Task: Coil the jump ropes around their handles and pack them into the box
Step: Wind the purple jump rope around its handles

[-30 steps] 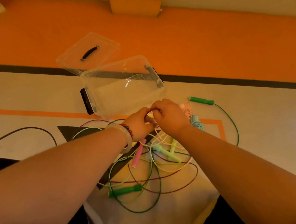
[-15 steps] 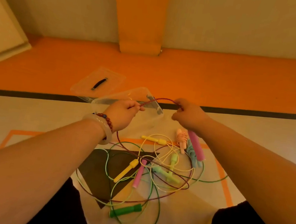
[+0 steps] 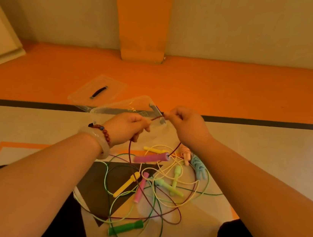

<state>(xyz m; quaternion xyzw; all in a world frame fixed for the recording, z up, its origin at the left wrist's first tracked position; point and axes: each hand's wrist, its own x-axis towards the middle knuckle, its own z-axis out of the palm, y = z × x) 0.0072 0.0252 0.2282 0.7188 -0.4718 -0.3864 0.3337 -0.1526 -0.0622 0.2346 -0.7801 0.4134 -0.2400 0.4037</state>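
Maroon rope (image 3: pixel 157 117) with a pink handle (image 3: pixel 151 158). Yellow handle (image 3: pixel 126 184), dark green handle (image 3: pixel 125 227), pale blue coiled rope (image 3: pixel 198 166). Clear box (image 3: pixel 133 105); clear lid (image 3: pixel 112 84) with black grip. Cream floor (image 3: pixel 247 150) with orange band, black line, black triangle. Pale bangle (image 3: pixel 99 140), red-brown beads (image 3: pixel 104 130).

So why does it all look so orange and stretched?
Head view: warm, dim light tints everything orange; the wide-angle lens stretches the forearms at the edges; the clear box shows only faint glints; the dark red rope between left hand and right hand looks sharp.
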